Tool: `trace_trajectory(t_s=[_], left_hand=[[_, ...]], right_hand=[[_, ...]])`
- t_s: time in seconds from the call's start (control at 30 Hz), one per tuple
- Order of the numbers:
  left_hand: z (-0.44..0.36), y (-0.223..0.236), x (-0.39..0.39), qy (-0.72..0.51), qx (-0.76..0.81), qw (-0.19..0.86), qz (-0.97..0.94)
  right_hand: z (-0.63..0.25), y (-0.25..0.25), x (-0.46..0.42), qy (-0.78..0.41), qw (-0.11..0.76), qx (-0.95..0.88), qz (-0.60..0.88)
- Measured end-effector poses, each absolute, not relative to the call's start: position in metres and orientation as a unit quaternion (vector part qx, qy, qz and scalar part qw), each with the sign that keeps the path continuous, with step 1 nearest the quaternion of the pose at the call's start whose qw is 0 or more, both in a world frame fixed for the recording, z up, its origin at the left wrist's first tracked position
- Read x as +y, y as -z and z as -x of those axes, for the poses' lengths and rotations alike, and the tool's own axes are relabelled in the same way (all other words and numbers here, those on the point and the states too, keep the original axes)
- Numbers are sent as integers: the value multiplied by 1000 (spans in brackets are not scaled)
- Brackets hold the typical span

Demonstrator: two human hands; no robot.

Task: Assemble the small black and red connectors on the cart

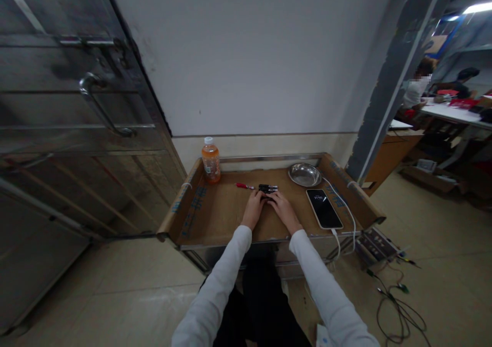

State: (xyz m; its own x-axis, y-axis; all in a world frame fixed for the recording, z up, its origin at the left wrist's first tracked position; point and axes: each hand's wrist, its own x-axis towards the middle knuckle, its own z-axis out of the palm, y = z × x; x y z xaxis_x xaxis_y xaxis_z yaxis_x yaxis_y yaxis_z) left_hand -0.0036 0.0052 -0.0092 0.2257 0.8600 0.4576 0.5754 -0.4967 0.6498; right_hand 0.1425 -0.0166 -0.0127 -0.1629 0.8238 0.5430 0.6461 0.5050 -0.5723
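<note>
On the cardboard-lined cart top (223, 213), my left hand (253, 207) and my right hand (283, 209) meet near the middle. Their fingers are bent inward and closed around a small dark item (267, 199), mostly covered by the fingertips. Just beyond the fingertips lie several black pens (268, 187), side by side. A red pen (243, 186) with a darker end lies to their left, close to my left hand.
An orange drink bottle (211, 161) stands at the back left. A round metal dish (304, 175) sits back right, with a phone (324, 209) on a white cable in front. A metal door (69, 111) is at left; cables (400, 306) lie on the floor at right, people beyond.
</note>
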Motion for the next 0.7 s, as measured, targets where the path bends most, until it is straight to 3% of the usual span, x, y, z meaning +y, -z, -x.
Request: trace_trajectory(t_s=[0.7], left_hand=[[4, 5, -4, -348, 474, 88, -804]], right_hand=[[-154, 21, -19, -59, 413, -719, 556]])
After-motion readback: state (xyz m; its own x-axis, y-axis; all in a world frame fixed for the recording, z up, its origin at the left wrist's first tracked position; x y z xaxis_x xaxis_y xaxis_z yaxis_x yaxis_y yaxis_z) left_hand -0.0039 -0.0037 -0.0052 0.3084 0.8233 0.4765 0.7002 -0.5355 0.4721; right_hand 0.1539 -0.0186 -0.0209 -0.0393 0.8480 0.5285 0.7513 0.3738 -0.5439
